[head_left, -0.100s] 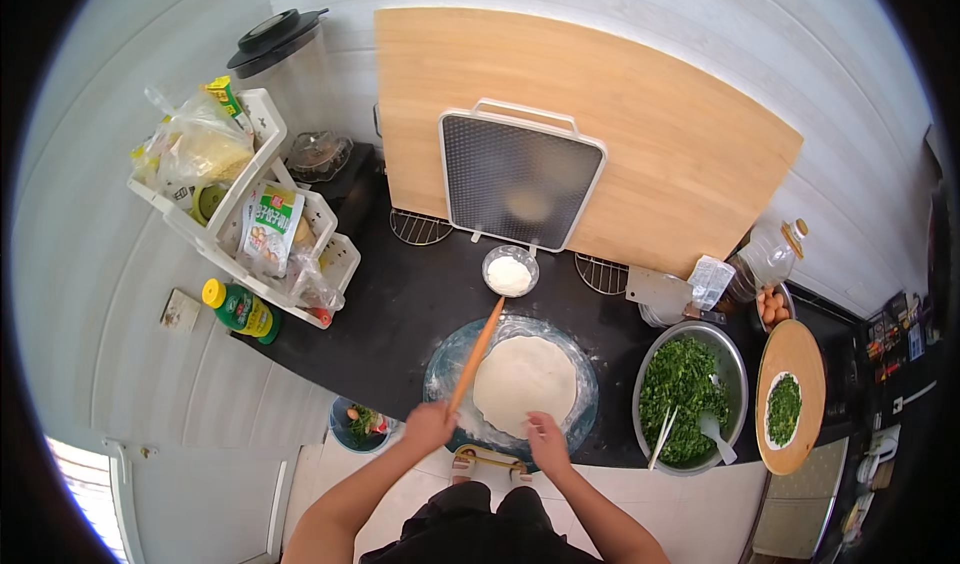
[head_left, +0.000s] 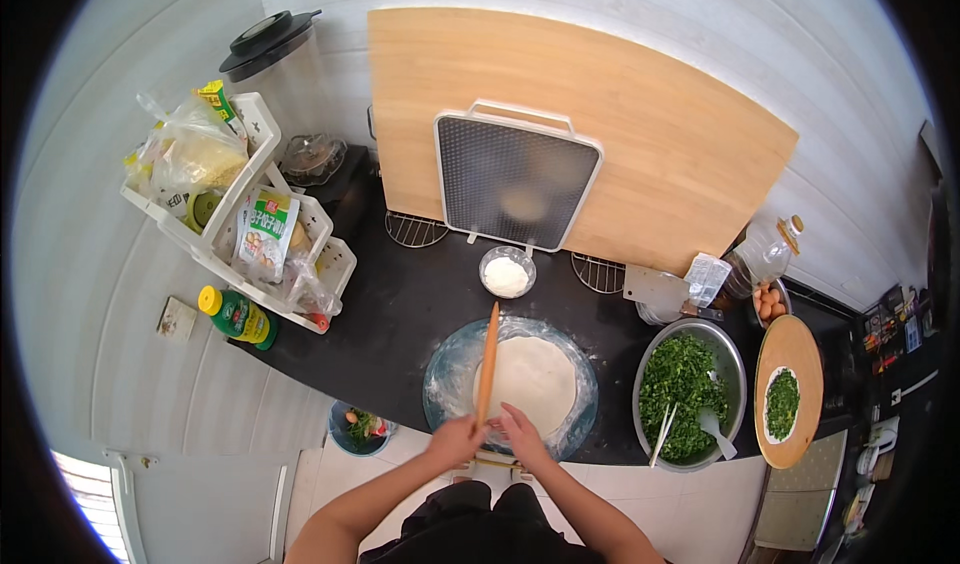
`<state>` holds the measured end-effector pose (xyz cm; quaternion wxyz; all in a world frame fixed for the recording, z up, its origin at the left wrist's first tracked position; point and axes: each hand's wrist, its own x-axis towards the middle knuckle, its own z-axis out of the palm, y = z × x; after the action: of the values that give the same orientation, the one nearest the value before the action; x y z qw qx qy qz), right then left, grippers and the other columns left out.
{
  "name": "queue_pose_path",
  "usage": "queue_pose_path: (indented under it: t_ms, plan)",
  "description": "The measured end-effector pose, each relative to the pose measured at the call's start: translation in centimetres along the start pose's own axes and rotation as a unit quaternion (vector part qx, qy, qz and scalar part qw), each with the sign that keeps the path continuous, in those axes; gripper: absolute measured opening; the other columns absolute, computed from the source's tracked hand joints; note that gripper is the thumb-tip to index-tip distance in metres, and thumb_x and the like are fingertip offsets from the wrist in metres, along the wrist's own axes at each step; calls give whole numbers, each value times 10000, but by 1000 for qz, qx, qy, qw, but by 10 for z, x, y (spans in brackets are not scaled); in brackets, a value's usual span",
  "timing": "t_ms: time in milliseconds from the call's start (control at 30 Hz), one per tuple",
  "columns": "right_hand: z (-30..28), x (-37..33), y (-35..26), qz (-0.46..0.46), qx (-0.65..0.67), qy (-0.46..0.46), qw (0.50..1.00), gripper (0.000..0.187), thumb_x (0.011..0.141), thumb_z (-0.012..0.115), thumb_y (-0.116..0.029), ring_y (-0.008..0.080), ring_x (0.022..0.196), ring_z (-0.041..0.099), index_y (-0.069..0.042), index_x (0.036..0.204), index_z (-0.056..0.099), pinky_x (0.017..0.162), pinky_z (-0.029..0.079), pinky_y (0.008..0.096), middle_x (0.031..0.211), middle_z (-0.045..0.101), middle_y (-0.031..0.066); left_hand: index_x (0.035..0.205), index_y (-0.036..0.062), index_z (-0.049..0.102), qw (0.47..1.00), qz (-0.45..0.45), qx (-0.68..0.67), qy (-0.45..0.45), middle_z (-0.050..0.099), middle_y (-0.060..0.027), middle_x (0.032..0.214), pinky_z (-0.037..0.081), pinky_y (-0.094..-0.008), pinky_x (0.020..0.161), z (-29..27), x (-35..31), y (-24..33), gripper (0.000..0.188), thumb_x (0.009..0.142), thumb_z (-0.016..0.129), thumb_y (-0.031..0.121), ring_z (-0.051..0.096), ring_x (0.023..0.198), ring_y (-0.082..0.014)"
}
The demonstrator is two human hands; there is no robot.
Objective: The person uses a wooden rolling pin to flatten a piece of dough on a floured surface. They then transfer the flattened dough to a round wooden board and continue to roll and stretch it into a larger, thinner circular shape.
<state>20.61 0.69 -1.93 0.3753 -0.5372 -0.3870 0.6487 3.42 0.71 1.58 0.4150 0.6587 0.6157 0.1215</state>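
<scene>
A thin round sheet of dough (head_left: 535, 384) lies on a flour-dusted round glass board (head_left: 441, 379) at the counter's front edge. My left hand (head_left: 458, 441) is closed round the near end of a wooden rolling pin (head_left: 489, 359). The pin points away from me, slanting over the dough's left side. Beside that near end, my right hand (head_left: 520, 438) has its fingers stretched out over the dough's near edge, close to the pin. It grips nothing that I can see. Beyond the pin's far tip stands a small clear bowl (head_left: 483, 282) of white flour (head_left: 508, 277).
To the right is a steel bowl (head_left: 741, 379) of chopped greens with chopsticks (head_left: 661, 437) and a pale spatula (head_left: 717, 434). Past it, a wooden board (head_left: 808, 404) carries greens on dough. A cleaver (head_left: 655, 286), a ridged pan (head_left: 515, 179) and a white rack (head_left: 205, 249) stand around.
The rolling pin has swung more upright and shifted right onto the dough's left side, with my left hand moving right. My right hand has moved left toward the pin's near end.
</scene>
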Motion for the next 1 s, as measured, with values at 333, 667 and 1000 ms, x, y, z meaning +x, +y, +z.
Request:
queue_pose_path:
  t_ms: [333,667,1000]
  plan:
    - [-71,-18,14,22,-83,156,984,324,949,546,-125,87,589,510,-17,1253,515,528,444,238,779,561,21,1356,7,464,940,104,288,148,402,-242,1461,297,-499,1117,3,44,-48,574,925,574,369,372,1367,-382]
    - [-84,-50,15,39,-52,186,980,329,978,544,-128,83,596,505,-4,1279,500,531,435,236,762,543,9,1255,84,614,896,38,384,219,427,-237,1429,303,-491,1104,-46,32,-106,501,845,682,363,362,1355,-401]
    - [-83,-40,13,22,-48,145,988,344,960,548,-107,92,602,518,0,1283,494,525,428,237,768,549,14,851,108,669,971,102,29,213,606,-62,970,408,-438,865,3,24,-82,172,742,764,201,526,1007,-303]
